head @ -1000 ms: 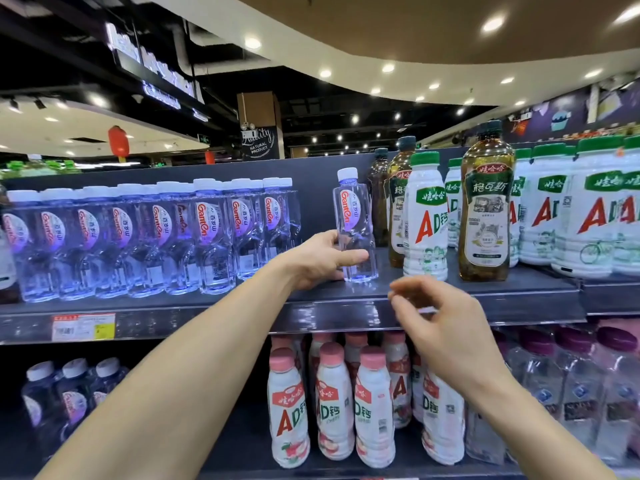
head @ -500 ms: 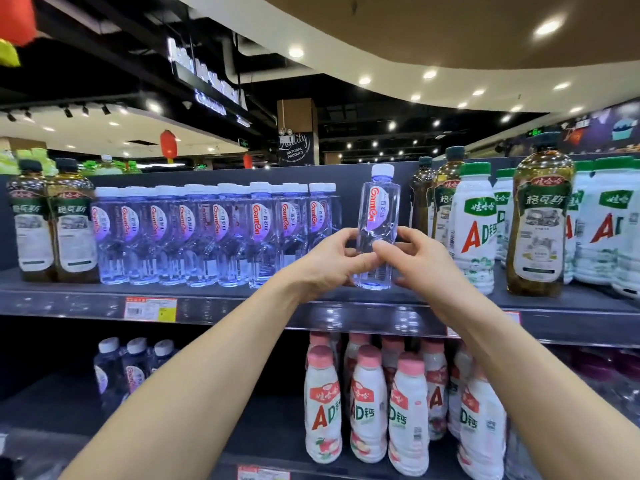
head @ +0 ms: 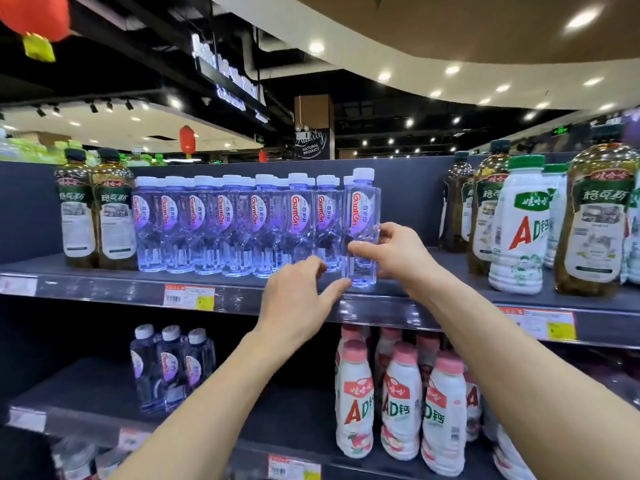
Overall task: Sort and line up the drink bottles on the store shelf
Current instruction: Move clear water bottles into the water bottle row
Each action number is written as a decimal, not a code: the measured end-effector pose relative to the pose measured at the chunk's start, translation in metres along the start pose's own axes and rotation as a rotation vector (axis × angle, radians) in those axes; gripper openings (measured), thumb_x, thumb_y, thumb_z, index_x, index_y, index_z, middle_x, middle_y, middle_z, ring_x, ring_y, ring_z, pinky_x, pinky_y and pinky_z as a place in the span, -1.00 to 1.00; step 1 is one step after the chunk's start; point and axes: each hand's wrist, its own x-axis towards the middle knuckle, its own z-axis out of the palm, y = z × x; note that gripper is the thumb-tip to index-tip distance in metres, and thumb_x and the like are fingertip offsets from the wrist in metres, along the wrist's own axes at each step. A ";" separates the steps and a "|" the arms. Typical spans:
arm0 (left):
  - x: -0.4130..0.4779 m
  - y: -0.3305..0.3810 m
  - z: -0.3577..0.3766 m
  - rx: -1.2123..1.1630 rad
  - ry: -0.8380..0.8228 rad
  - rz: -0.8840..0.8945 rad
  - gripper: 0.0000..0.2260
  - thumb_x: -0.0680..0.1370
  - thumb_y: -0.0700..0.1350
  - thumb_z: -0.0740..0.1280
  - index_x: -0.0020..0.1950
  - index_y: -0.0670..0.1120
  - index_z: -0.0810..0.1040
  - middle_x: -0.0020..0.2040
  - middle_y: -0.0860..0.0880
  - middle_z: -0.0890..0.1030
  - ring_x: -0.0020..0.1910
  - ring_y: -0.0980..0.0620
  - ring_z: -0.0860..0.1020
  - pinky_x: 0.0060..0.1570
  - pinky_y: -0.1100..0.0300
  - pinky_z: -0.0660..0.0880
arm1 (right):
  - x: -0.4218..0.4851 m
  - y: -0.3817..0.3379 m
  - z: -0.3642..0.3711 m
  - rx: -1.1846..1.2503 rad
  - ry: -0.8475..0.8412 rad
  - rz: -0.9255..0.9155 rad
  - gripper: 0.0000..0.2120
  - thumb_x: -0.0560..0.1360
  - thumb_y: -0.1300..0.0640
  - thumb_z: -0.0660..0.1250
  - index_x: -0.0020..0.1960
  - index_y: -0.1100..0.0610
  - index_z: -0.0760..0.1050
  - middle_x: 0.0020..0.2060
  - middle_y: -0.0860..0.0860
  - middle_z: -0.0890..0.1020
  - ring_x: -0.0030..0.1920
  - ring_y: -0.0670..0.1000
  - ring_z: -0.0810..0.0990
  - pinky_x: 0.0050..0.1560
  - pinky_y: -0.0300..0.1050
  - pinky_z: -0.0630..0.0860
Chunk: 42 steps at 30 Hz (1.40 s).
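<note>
A clear water bottle (head: 361, 216) with a white cap and a red-lettered label stands upright on the upper shelf (head: 104, 289), at the right end of a row of like water bottles (head: 225, 223). My right hand (head: 391, 252) grips its middle from the right, thumb across the front. My left hand (head: 298, 299) hovers just below and left of the bottle's base with fingers loosely spread, holding nothing.
Dark tea bottles (head: 97, 209) stand left of the water row. White AD milk bottles (head: 519, 230) and more tea bottles (head: 595, 220) fill the shelf's right end, with a gap between them and the held bottle. The lower shelf carries pink-capped AD bottles (head: 398, 403) and three water bottles (head: 169, 368).
The lone bottle has moved left and now stands against the end of the water row. My right hand holds it now; my left hand has let go and dropped lower.
</note>
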 end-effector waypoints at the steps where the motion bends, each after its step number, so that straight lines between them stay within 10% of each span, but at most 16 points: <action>1: -0.004 -0.009 0.000 0.055 0.019 0.026 -0.52 0.50 0.36 0.32 0.11 -0.03 0.59 0.04 0.01 0.69 0.07 -0.10 0.58 0.12 -0.03 0.48 | 0.003 -0.001 0.006 -0.008 0.001 0.003 -0.75 0.46 0.17 0.57 0.09 0.13 0.59 -0.05 0.03 0.74 -0.14 -0.08 0.72 -0.29 -0.24 0.57; 10: -0.012 -0.035 0.001 0.182 0.043 0.224 -0.59 0.47 0.27 0.39 0.14 0.00 0.57 0.03 0.02 0.64 0.05 -0.09 0.52 0.14 0.03 0.37 | 0.030 0.003 0.046 -0.131 -0.021 0.013 -0.56 0.41 0.03 0.62 0.15 0.11 0.49 -0.04 -0.04 0.58 -0.02 0.02 0.59 -0.06 -0.04 0.56; 16: -0.010 -0.037 0.004 0.163 0.059 0.237 -0.57 0.47 0.25 0.42 0.17 -0.02 0.58 0.04 0.03 0.64 0.05 -0.10 0.54 0.15 0.02 0.38 | 0.029 0.006 0.041 -0.275 -0.099 0.029 -0.58 0.37 0.02 0.63 0.14 0.07 0.56 -0.12 -0.04 0.67 -0.28 -0.09 0.56 -0.29 -0.19 0.42; 24: -0.010 -0.038 0.002 0.139 0.040 0.236 -0.57 0.50 0.26 0.38 0.22 0.01 0.55 0.10 0.06 0.62 0.10 -0.06 0.50 0.22 0.06 0.34 | 0.026 0.008 0.045 -0.428 -0.057 0.042 -0.47 0.29 -0.11 0.58 0.17 0.05 0.53 0.00 -0.01 0.68 0.01 0.04 0.67 0.11 0.04 0.61; 30: -0.011 -0.036 -0.002 0.120 0.014 0.231 -0.59 0.52 0.24 0.36 0.24 0.02 0.54 0.12 0.06 0.60 0.13 -0.06 0.49 0.23 0.07 0.30 | 0.021 0.005 0.045 -0.448 -0.037 0.015 -0.70 0.38 0.02 0.53 0.05 0.07 0.55 -0.13 0.02 0.69 -0.21 0.02 0.60 -0.16 -0.08 0.54; 42: -0.009 -0.041 0.000 0.201 0.011 0.223 -0.56 0.45 0.24 0.42 0.18 -0.02 0.62 0.02 0.02 0.67 0.02 -0.11 0.59 0.10 -0.04 0.46 | 0.007 -0.010 0.049 -0.549 -0.058 0.070 -0.56 0.40 -0.06 0.49 0.15 0.15 0.50 0.01 0.06 0.66 0.02 0.10 0.63 0.02 -0.01 0.58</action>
